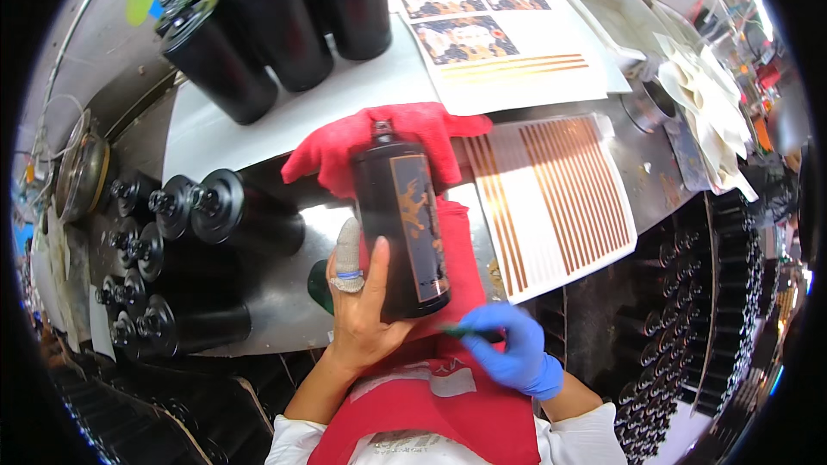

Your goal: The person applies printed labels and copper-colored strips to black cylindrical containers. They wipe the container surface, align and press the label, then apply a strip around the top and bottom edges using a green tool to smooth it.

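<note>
A glossy black bottle (pixel 379 232) lies at the middle of the bench, its neck pointing away from me and resting on a bunched red cloth (pixel 332 148). Along its right side runs a dark label (pixel 419 228) with a gold edge and orange-gold figures. My left hand (pixel 360 314) grips the bottle's near left side; a grey knitted sleeve with a blue band covers one finger. In a blue glove, my right hand (pixel 517 351) is closed on a small dark green hand tool (pixel 482 334), blurred, close to the bottle's base. Its exact kind cannot be made out.
Several black bottles stand at the far left (pixel 220 60), and more lie at the left (pixel 202 319). A sheet of copper-coloured strips (pixel 560 198) is right of the bottle. Beyond it lie printed label sheets (pixel 517 77). A metal cup (pixel 650 103) and crowded bottle racks (pixel 672 319) are at right.
</note>
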`<state>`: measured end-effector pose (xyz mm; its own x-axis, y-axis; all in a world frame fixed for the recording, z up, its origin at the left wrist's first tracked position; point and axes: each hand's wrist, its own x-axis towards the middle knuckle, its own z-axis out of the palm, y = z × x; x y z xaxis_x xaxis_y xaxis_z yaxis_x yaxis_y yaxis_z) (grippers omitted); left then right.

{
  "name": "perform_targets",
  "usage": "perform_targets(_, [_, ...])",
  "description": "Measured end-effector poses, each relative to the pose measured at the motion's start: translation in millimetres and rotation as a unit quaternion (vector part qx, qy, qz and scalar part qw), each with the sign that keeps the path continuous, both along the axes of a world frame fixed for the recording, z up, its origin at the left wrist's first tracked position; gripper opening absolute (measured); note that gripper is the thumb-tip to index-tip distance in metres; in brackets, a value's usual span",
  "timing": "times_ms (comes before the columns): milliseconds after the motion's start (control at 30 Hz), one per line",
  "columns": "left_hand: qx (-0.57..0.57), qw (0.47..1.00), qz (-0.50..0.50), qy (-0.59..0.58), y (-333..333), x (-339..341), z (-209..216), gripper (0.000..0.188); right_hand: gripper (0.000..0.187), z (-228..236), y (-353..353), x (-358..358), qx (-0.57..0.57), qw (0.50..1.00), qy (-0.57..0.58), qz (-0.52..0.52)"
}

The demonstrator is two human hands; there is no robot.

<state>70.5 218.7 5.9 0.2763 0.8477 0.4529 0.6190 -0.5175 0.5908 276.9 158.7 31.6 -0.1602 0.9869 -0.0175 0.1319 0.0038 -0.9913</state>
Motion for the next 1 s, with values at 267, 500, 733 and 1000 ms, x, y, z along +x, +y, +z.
perform_targets(267, [0.015, 0.999, -0.011, -0.051, 6.0, 3.5, -5.1, 0.096, 0.018, -60.5, -15.4, 75.0, -0.274, 0.906, 0.019, -0.324])
perform_targets(500, [0.008, 0.999, -0.021, -0.048, 7.9, -3.1, -6.5, 0.093, 0.035, -17.9, 156.3, 133.1, 0.018, 0.932, -0.101, -0.348])
perform_targets(733, [0.002, 0.999, -0.029, -0.038, 8.8, -6.0, -10.1, 0.102, 0.038, -3.9, 265.6, 174.5, 0.185, 0.744, -0.604, -0.218])
perform_targets(1000, [0.027, 0.999, -0.006, -0.04, 8.3, -11.1, -18.9, 0.093, 0.024, 19.3, 172.7, 125.2, 0.105, 0.845, -0.494, -0.174])
